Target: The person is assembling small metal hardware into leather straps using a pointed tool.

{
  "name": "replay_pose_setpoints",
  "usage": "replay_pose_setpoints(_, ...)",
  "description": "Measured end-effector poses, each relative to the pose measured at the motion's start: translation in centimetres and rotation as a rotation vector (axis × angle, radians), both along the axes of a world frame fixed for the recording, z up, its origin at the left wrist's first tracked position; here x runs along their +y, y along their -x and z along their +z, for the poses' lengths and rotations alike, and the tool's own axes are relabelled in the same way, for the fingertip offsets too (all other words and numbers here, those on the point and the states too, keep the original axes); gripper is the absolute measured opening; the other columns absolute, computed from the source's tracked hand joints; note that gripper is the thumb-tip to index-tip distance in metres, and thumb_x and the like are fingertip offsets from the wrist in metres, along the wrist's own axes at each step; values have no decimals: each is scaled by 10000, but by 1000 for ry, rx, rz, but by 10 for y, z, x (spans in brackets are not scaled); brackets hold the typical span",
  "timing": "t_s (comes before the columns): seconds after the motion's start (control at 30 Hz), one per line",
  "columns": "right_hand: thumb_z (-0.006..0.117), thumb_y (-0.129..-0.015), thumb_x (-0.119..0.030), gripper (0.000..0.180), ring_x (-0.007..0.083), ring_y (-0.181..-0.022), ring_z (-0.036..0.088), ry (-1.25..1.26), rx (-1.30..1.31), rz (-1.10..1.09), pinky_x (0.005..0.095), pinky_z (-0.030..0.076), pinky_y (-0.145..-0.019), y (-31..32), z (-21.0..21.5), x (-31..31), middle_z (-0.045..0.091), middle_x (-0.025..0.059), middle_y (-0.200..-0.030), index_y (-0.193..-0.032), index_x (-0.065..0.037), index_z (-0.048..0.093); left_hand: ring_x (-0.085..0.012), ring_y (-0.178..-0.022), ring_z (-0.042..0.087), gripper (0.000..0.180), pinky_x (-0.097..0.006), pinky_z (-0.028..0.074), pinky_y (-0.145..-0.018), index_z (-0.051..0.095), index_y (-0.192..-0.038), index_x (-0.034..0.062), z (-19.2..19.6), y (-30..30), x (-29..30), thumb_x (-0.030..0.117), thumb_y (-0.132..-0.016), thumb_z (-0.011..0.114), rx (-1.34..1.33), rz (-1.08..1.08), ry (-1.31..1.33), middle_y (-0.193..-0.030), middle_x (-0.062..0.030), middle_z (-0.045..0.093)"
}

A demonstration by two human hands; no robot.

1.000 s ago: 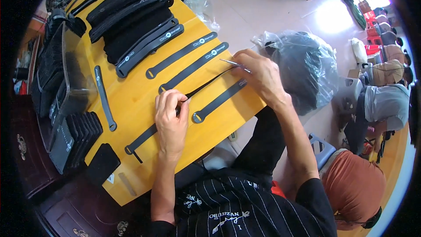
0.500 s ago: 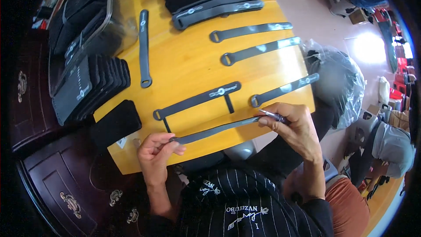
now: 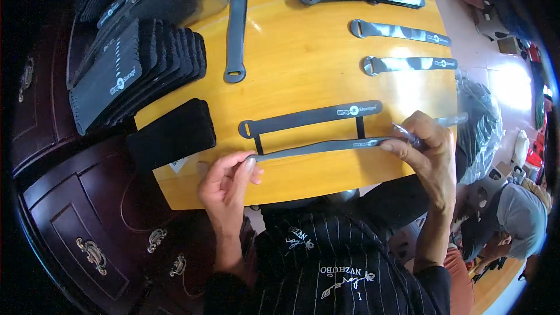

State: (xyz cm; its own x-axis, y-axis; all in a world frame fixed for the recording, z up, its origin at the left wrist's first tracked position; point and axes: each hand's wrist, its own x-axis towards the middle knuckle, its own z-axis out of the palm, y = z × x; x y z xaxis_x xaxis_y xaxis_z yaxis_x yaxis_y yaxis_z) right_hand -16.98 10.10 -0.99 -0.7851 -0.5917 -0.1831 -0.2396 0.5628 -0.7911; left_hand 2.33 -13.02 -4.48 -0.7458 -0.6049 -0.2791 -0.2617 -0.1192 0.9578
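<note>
My left hand (image 3: 229,184) pinches the slotted left end of a dark grey cable strap (image 3: 318,149). My right hand (image 3: 429,154) grips the strap's other end between thumb and finger and also holds a slim pen-like tool (image 3: 406,134). This strap is stretched nearly level above the yellow table. Just beyond it a matching strap (image 3: 309,119) lies flat, printed side up. Two short black strips, a left one (image 3: 259,145) and a right one (image 3: 360,127), run from that strap towards the held one. Whether the held strap touches them I cannot tell.
Another strap (image 3: 236,29) lies lengthwise at the far left of the yellow table (image 3: 303,76). More straps (image 3: 402,32) lie at the right, near a plastic bag (image 3: 481,122). Black pads (image 3: 131,76) fill the left side, with a flat black piece (image 3: 172,131) nearer me. Dark drawers (image 3: 76,227) stand left.
The view has shifted, so the table's things appear farther right. The held strap is now closer to the strap lying flat, with more of the short strips covered. Both hands keep their hold.
</note>
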Motion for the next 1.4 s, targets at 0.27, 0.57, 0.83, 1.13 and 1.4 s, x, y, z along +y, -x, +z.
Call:
replay_pose_setpoints(0.27, 768, -760, -112, 176, 155, -590, 497, -22, -23, -6, 298, 393, -550, 6, -4, -9, 546, 79, -680, -834, 13, 669, -69, -730, 594, 161, -197, 485, -647, 626, -1035, -38, -8, 19, 1, -58, -876, 617, -95, 68, 184, -894, -53, 633)
replay_pose_setpoints(0.57, 823, -710, -135, 271, 89, -604, 448, -64, -189, -101, 255, 359, -538, 18, -6, -10, 482, 14, -640, -754, 16, 603, -37, -688, 573, 188, -194, 468, -613, 603, -1015, -1, -12, 29, -1, -48, -844, 666, -124, 75, 423, -802, -24, 647)
replay_pose_setpoints(0.83, 827, -706, -147, 290, 96, -609, 480, -24, -152, -47, 264, 378, -532, 25, -19, -12, 484, 19, -677, -759, 14, 592, -42, -672, 574, 156, -195, 468, -603, 604, -996, -4, -14, 29, -4, -35, -853, 659, -153, 86, 407, -800, -37, 654)
replay_pose_setpoints(1.13, 818, -715, -126, 271, 86, -603, 520, -13, -296, -108, 251, 421, -508, 28, -21, -17, 487, 15, -711, -780, 19, 598, -61, -651, 580, 149, -215, 469, -592, 578, -990, 11, -10, 32, -3, -6, -863, 653, -226, 73, 432, -778, -38, 651)
replay_pose_setpoints(1.4, 796, -735, -58, 244, 87, -641, 533, -108, -215, -76, 246, 446, -535, 31, -20, -14, 503, 10, -739, -853, 28, 601, -70, -653, 579, 147, -224, 473, -597, 565, -987, 10, -11, 38, 0, -13, -864, 643, -268, 82, 430, -772, -44, 641)
